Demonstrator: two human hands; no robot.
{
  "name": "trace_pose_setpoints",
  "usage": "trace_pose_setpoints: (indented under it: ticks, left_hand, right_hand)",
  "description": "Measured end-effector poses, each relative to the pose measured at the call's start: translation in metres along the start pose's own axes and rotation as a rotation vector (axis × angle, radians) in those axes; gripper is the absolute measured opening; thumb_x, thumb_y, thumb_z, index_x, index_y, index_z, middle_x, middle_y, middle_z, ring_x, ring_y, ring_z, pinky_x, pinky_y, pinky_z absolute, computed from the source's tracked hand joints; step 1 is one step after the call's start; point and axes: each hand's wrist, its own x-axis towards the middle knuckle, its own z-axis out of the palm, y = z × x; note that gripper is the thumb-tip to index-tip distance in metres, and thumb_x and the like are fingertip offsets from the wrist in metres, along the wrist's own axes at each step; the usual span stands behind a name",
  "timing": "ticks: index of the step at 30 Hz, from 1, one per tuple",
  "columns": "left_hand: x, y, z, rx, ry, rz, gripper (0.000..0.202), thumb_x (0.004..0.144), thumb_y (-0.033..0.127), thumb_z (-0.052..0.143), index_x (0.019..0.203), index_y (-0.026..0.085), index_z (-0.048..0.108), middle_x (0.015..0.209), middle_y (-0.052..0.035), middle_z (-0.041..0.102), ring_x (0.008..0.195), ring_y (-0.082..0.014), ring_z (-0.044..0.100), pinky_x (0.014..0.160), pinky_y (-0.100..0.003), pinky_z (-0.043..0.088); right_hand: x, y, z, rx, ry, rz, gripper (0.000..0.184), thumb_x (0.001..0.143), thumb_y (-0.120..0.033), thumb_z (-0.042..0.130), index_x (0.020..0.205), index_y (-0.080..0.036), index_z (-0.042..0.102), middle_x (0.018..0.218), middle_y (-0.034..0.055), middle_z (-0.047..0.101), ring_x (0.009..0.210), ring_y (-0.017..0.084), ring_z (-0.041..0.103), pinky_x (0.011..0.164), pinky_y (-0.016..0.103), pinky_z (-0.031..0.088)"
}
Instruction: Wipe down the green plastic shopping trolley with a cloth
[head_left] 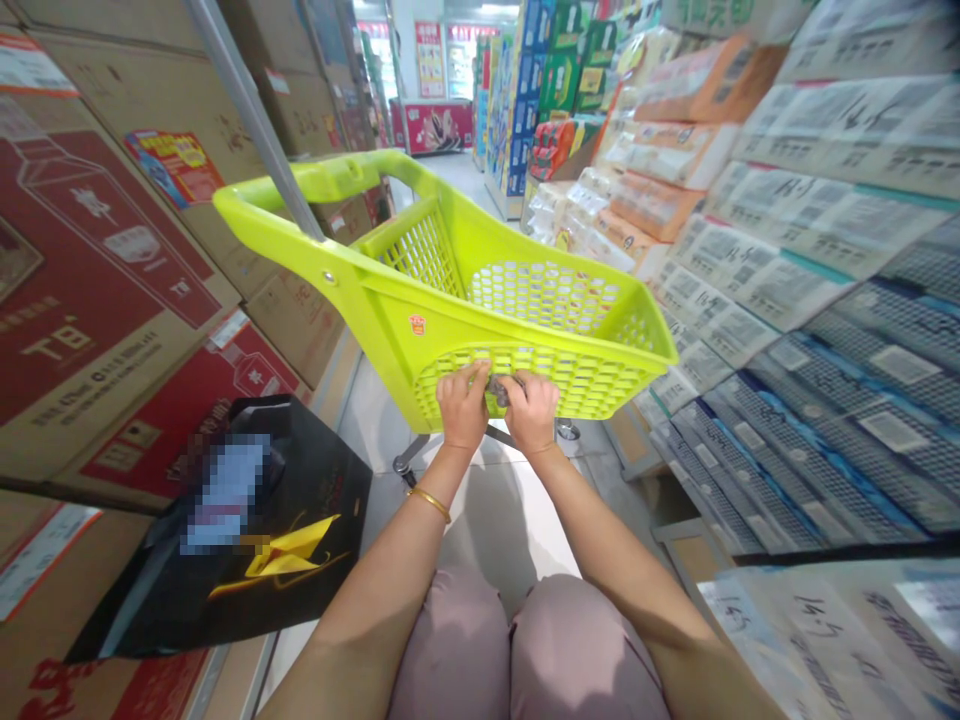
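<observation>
A lime-green plastic shopping cart (pixel 390 320) with slotted basket walls stands in front of my knees. Against its near side wall are both of my hands, close together, with fingers curled. Between my left hand (pixel 463 402) and my right hand (pixel 531 408) shows a small crumpled greyish-brown cloth-like piece (pixel 498 390), gripped from either side. Most of that piece is hidden by my fingers. My left wrist wears a gold bangle (pixel 430 504).
A black bag (pixel 300 540) with a yellow ribbon stands at my left beside stacked cartons (pixel 82 230). Packaged goods (pixel 810 230) are piled high along the right. The aisle floor (pixel 487 195) runs ahead to a red freezer chest (pixel 435 128).
</observation>
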Motion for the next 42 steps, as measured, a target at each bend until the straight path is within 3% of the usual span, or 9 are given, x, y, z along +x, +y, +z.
trace_pose_setpoints:
  ticks: [10, 17, 23, 32, 37, 42]
  left_hand:
    - [0.001, -0.001, 0.005, -0.007, 0.028, -0.010, 0.032, 0.093, 0.019, 0.040, 0.117, 0.024, 0.061, 0.109, -0.0086, 0.066, 0.098, -0.0203, 0.057, 0.084, -0.034, 0.039]
    - [0.000, -0.003, 0.007, 0.046, -0.005, -0.035, 0.024, 0.090, 0.020, 0.045, 0.095, 0.019, 0.068, 0.102, -0.0110, 0.067, 0.089, -0.0222, 0.057, 0.081, -0.036, 0.040]
    - [0.001, -0.001, 0.004, -0.027, -0.050, -0.060, 0.031, 0.091, 0.020, 0.047, 0.119, 0.024, 0.060, 0.115, -0.0107, 0.065, 0.103, -0.0215, 0.057, 0.088, -0.036, 0.039]
    - [0.002, -0.001, 0.003, -0.035, -0.057, -0.077, 0.035, 0.090, 0.015, 0.045, 0.120, 0.025, 0.061, 0.114, -0.0096, 0.066, 0.105, -0.0211, 0.058, 0.089, -0.036, 0.040]
    - [0.001, -0.001, 0.003, -0.018, -0.034, -0.052, 0.034, 0.091, 0.017, 0.046, 0.120, 0.025, 0.061, 0.113, -0.0088, 0.067, 0.103, -0.0211, 0.058, 0.087, -0.035, 0.040]
    - [0.000, -0.001, 0.005, 0.003, 0.023, -0.034, 0.030, 0.093, 0.020, 0.042, 0.113, 0.023, 0.064, 0.108, -0.0082, 0.068, 0.098, -0.0204, 0.058, 0.085, -0.034, 0.040]
  right_hand:
    - [0.069, 0.005, -0.011, 0.028, 0.136, 0.111, 0.029, 0.090, -0.018, 0.044, 0.103, -0.031, 0.066, 0.104, 0.0047, 0.058, 0.100, 0.019, 0.045, 0.088, 0.035, 0.030]
    - [0.027, -0.001, 0.002, -0.021, 0.082, -0.054, 0.024, 0.090, -0.021, 0.048, 0.097, -0.030, 0.069, 0.094, 0.0047, 0.064, 0.093, 0.018, 0.048, 0.083, 0.033, 0.030]
    - [-0.006, -0.004, 0.010, -0.033, -0.061, -0.042, 0.025, 0.090, -0.021, 0.046, 0.099, -0.028, 0.069, 0.097, 0.0051, 0.066, 0.092, 0.018, 0.050, 0.081, 0.033, 0.029]
    - [-0.033, -0.002, 0.017, 0.036, -0.221, -0.042, 0.023, 0.089, -0.019, 0.050, 0.100, -0.028, 0.068, 0.099, 0.0049, 0.066, 0.095, 0.017, 0.049, 0.082, 0.033, 0.028]
    - [-0.010, -0.001, 0.010, 0.029, -0.129, 0.013, 0.025, 0.089, -0.020, 0.048, 0.099, -0.029, 0.068, 0.099, 0.0057, 0.065, 0.094, 0.018, 0.049, 0.083, 0.033, 0.028]
    - [0.038, -0.001, -0.007, 0.031, 0.048, 0.032, 0.026, 0.089, -0.019, 0.046, 0.100, -0.030, 0.068, 0.098, 0.0055, 0.062, 0.095, 0.018, 0.048, 0.084, 0.033, 0.030]
